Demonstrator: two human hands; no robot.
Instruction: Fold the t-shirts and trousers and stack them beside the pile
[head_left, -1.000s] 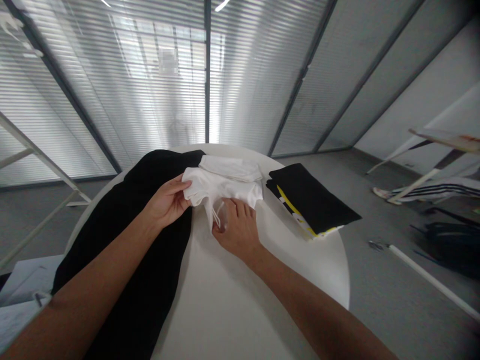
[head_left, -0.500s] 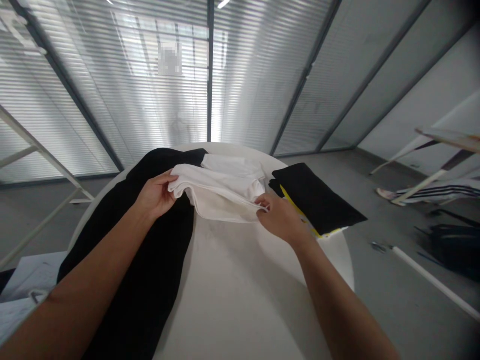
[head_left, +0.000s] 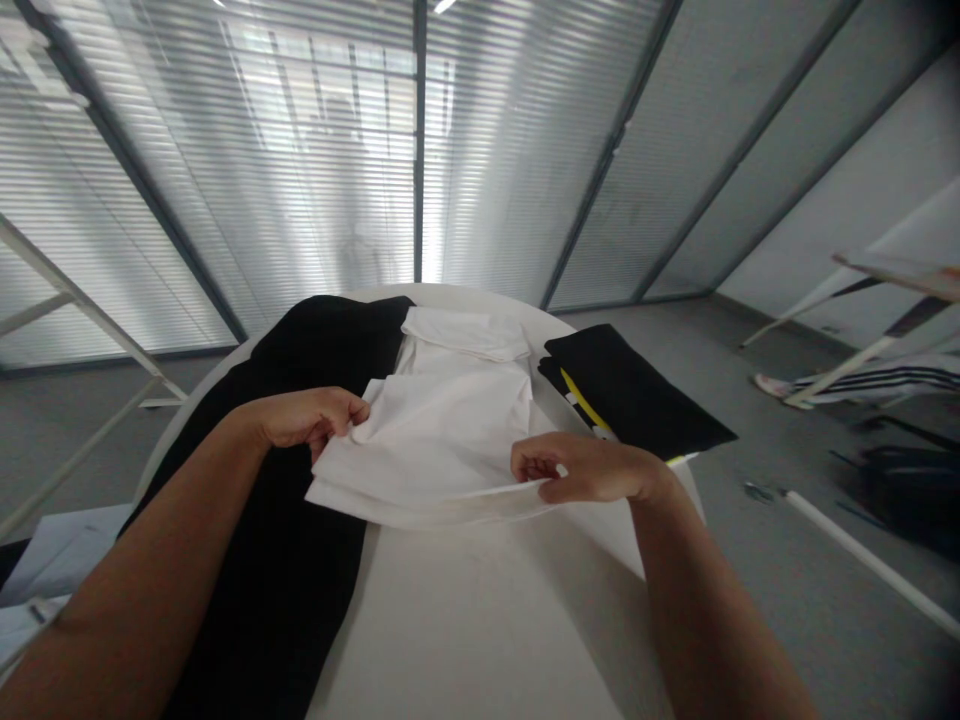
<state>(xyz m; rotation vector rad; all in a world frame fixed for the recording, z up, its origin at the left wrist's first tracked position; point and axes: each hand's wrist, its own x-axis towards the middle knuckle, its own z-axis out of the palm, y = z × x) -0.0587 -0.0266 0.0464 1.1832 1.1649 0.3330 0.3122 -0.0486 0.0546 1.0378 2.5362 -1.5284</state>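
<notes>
A white folded piece of clothing lies across the middle of the round table, in several layers. My left hand is closed, its fingers pinching the left edge of the white cloth. At the near right corner, my right hand has thumb and fingers curled closed on the cloth's edge. Under my left forearm spreads a black piece of clothing, running from the table's far side to its near side. To the right of the white cloth is a stack of folded black cloth with a yellow edge.
The white table curves round in front of me. A pale metal frame stands at the left, above white sheets. On the floor at the right lie a white pole and a dark bag. A person's striped leg shows beyond.
The near part of the white clothing has come down toward me and now lies flatter on the table. Both hands have moved nearer with it, the right one also farther right.
</notes>
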